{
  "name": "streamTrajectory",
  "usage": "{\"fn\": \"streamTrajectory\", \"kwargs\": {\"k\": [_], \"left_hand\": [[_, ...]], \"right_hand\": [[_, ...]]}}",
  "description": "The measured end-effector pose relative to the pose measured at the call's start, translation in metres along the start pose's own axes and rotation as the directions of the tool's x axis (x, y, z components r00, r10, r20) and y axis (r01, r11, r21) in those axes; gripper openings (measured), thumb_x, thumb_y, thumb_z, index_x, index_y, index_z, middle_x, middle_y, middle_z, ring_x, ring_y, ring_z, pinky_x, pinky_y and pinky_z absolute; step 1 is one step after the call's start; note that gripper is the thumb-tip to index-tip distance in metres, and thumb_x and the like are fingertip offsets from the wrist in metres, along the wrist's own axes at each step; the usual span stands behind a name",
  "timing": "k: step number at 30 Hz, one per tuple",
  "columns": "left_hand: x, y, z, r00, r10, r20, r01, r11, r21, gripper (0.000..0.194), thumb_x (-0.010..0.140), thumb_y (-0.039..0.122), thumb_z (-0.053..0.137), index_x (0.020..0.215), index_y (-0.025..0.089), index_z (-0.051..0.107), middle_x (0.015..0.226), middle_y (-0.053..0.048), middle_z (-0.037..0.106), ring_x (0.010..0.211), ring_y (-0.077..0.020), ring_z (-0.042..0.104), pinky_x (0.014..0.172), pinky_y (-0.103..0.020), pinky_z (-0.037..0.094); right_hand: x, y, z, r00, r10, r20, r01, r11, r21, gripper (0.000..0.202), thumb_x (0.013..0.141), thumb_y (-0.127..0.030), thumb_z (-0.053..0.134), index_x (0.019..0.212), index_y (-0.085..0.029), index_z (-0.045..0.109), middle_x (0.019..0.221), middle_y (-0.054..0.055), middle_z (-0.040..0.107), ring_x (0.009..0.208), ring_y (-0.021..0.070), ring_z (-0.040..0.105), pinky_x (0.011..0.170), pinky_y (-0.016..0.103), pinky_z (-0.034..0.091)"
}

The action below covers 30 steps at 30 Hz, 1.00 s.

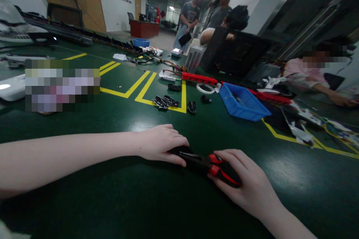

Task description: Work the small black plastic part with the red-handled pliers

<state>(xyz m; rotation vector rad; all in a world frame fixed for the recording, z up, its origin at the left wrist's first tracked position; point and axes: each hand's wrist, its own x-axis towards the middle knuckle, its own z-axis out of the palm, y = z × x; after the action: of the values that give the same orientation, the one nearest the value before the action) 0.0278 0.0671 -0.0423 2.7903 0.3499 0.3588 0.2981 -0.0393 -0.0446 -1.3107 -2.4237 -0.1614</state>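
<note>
My right hand (pixel 246 179) is wrapped round the red-and-black handles of a pair of pliers (pixel 217 168). Their dark jaws point left, toward my left hand (pixel 162 143). Between thumb and fingers, my left hand pinches a small black part (pixel 177 151), mostly covered by those fingers. The plier jaws meet or overlap this part; whether they grip it I cannot tell. Beyond my hands, several small black plastic pieces (pixel 171 101) lie in and beside a yellow-taped area of the green table (pixel 112 190).
A blue bin (pixel 241 102) stands to the right, with a white ring (pixel 205 89) and a red strip (pixel 199 78) near it. Cables (pixel 143 56) lie farther back. A large black casing (pixel 238 52) stands behind. One person (pixel 305 71) sits at the right; others are farther off.
</note>
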Motion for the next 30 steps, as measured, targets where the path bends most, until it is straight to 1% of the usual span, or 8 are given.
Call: {"fn": "streamTrajectory", "kwargs": {"k": [7, 10, 13, 15, 17, 20, 26, 30], "left_hand": [[-0.0006, -0.0022, 0.0017, 1.000, 0.011, -0.007, -0.011, 1.000, -0.021, 0.035, 0.090, 0.047, 0.061, 0.107, 0.017, 0.058, 0.094, -0.004, 0.068, 0.080, -0.0184, 0.063, 0.078, -0.031, 0.041], [-0.0008, -0.0026, 0.0022, 1.000, 0.012, -0.014, -0.012, 1.000, -0.019, 0.034, 0.090, 0.047, 0.061, 0.106, 0.017, 0.059, 0.092, -0.004, 0.068, 0.080, -0.0187, 0.062, 0.078, -0.031, 0.041], [-0.0008, -0.0026, 0.0021, 1.000, 0.013, -0.016, -0.013, 1.000, -0.019, 0.033, 0.089, 0.047, 0.062, 0.105, 0.017, 0.059, 0.094, -0.005, 0.068, 0.082, -0.0193, 0.062, 0.078, -0.031, 0.041], [-0.0007, -0.0026, 0.0018, 1.000, 0.012, -0.016, -0.012, 1.000, -0.019, 0.033, 0.089, 0.047, 0.062, 0.104, 0.017, 0.059, 0.095, -0.005, 0.068, 0.082, -0.0195, 0.062, 0.078, -0.031, 0.041], [-0.0005, -0.0026, 0.0014, 1.000, 0.014, -0.014, -0.014, 1.000, -0.025, 0.032, 0.089, 0.046, 0.061, 0.104, 0.018, 0.059, 0.094, -0.005, 0.068, 0.082, -0.0193, 0.062, 0.078, -0.031, 0.041], [-0.0004, -0.0029, 0.0007, 1.000, 0.015, -0.011, -0.015, 0.999, -0.036, 0.032, 0.090, 0.046, 0.061, 0.105, 0.018, 0.059, 0.093, -0.004, 0.067, 0.082, -0.0191, 0.063, 0.077, -0.031, 0.041], [-0.0003, -0.0040, 0.0008, 0.999, 0.030, -0.011, -0.031, 0.999, -0.043, 0.033, 0.090, 0.046, 0.061, 0.105, 0.018, 0.058, 0.094, -0.005, 0.068, 0.083, -0.0194, 0.063, 0.079, -0.032, 0.041], [-0.0007, -0.0049, 0.0027, 0.999, 0.032, -0.019, -0.033, 0.998, -0.045, 0.034, 0.089, 0.046, 0.062, 0.107, 0.018, 0.058, 0.096, -0.005, 0.068, 0.084, -0.0197, 0.064, 0.080, -0.032, 0.041]], "right_hand": [[0.0036, 0.0011, 0.0007, 1.000, 0.000, -0.002, 0.000, 0.999, -0.044, 0.039, 0.083, -0.036, 0.063, 0.117, -0.020, 0.054, 0.106, 0.010, 0.064, 0.093, 0.0234, 0.062, 0.075, 0.037, 0.051], [0.0050, 0.0014, 0.0001, 0.999, -0.038, -0.016, 0.037, 0.995, -0.097, 0.040, 0.082, -0.040, 0.063, 0.116, -0.021, 0.054, 0.105, 0.009, 0.067, 0.100, 0.0266, 0.062, 0.086, 0.043, 0.045], [0.0034, 0.0024, 0.0007, 0.997, -0.068, -0.025, 0.063, 0.985, -0.163, 0.042, 0.081, -0.042, 0.063, 0.117, -0.022, 0.054, 0.107, 0.008, 0.069, 0.112, 0.0306, 0.058, 0.099, 0.051, 0.034], [0.0018, 0.0033, 0.0015, 0.997, -0.072, -0.011, 0.069, 0.983, -0.172, 0.042, 0.081, -0.042, 0.063, 0.118, -0.023, 0.053, 0.107, 0.007, 0.069, 0.117, 0.0311, 0.056, 0.103, 0.053, 0.028], [0.0010, 0.0038, 0.0019, 0.997, -0.072, -0.004, 0.071, 0.983, -0.167, 0.041, 0.081, -0.043, 0.062, 0.117, -0.024, 0.053, 0.107, 0.006, 0.070, 0.117, 0.0308, 0.056, 0.104, 0.053, 0.026], [0.0021, 0.0033, 0.0010, 0.996, -0.093, -0.006, 0.091, 0.981, -0.170, 0.040, 0.081, -0.043, 0.063, 0.115, -0.024, 0.054, 0.104, 0.006, 0.071, 0.113, 0.0302, 0.058, 0.103, 0.052, 0.027], [0.0055, 0.0008, -0.0013, 0.988, -0.147, -0.041, 0.136, 0.972, -0.194, 0.038, 0.080, -0.042, 0.064, 0.110, -0.019, 0.057, 0.095, 0.007, 0.070, 0.093, 0.0263, 0.063, 0.095, 0.048, 0.035], [0.0068, -0.0012, -0.0022, 0.994, -0.108, -0.026, 0.105, 0.988, -0.118, 0.034, 0.082, -0.040, 0.063, 0.108, -0.019, 0.058, 0.093, 0.008, 0.069, 0.081, 0.0219, 0.063, 0.078, 0.039, 0.045]]}}
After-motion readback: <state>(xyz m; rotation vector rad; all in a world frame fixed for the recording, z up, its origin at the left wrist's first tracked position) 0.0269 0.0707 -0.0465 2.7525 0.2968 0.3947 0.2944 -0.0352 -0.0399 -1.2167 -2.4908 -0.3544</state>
